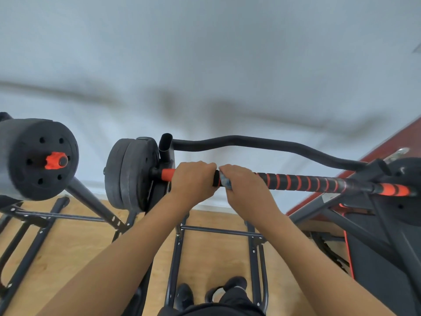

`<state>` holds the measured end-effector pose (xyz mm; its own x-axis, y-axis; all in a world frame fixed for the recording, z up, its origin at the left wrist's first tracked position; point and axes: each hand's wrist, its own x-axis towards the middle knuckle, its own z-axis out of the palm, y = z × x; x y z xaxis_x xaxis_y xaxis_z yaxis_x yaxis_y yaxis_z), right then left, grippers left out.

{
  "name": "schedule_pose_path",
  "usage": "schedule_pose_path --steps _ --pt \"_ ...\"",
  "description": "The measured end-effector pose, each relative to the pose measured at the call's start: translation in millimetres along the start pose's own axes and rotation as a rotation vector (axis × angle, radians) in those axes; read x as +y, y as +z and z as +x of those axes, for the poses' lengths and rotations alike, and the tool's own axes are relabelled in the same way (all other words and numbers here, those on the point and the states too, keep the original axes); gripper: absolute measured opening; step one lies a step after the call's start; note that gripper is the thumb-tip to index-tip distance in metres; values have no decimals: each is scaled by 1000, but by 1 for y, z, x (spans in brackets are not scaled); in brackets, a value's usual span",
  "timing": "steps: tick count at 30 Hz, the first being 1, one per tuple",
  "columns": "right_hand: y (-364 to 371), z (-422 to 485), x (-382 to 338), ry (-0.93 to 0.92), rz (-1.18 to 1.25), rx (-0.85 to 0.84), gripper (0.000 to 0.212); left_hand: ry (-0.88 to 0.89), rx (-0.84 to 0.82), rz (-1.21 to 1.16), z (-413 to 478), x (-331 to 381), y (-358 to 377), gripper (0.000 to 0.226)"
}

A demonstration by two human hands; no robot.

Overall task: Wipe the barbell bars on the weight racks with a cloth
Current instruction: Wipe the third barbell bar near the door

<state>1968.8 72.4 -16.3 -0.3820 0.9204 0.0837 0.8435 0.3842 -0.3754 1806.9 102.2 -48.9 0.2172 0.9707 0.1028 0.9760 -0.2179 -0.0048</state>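
**Barbell bar, banded grip: wipe under way**

Item: barbell bar (296, 181), black with orange spiral banding, lying across the weight rack (218, 231), with weight plates (129, 174) at its left end.
Left hand (193, 181): fingers curled over the bar beside the orange sleeve, steadying it.
Right hand (243, 185): closed round a blue-grey cloth (225, 182) pressed to the bar, touching the left hand.
Handling note: the banded length to the right probably remains to be wiped. Keep the cloth wrapped right round, slide it with firm pressure, and stop the bar rolling.
Behind: curved curl bar (250, 142), untouched.
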Motion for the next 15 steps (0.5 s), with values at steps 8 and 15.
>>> schedule_pose_path --steps 8,15 --pt "6 -13 -3 -44 -83 10 41 11 -752 -409 38 -15 -15 48" --pt "1 -11 1 -28 -63 -81 41 77 -617 -417 23 -18 -23 51"
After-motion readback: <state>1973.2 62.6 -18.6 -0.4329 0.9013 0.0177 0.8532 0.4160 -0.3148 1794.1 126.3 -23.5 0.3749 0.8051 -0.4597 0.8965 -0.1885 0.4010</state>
